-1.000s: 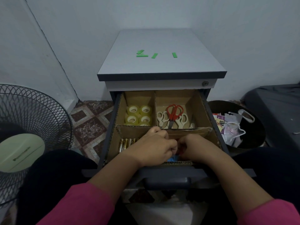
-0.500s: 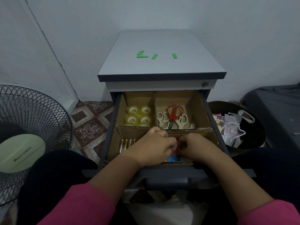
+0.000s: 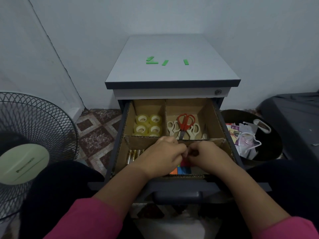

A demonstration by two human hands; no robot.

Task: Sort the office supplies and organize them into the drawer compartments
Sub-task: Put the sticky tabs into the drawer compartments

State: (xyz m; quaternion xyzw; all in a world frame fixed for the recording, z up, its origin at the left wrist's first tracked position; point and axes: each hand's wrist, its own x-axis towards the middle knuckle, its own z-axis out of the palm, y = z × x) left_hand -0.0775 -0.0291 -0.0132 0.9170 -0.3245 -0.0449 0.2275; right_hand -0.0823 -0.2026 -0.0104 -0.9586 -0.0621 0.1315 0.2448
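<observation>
progress: clear tape rolls (image 3: pixel 148 125) and scissors (image 3: pixel 184 125) sitting sorted upper-centre | gold batteries (image 3: pixel 133 155) lower-left | left hand (image 3: pixel 164 156), right hand (image 3: pixel 208 155) pinching small coloured sticky pads (image 3: pixel 183 169) centre-frame | left: green strips (image 3: pixel 164 61) lying on cabinet top

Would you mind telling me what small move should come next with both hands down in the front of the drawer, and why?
Probably set the small coloured pieces down in the front compartment and lift both hands clear: the left hand and right hand meet, fingers curled, right above them. What they pinch is hidden. Green strips wait on the cabinet top.
</observation>
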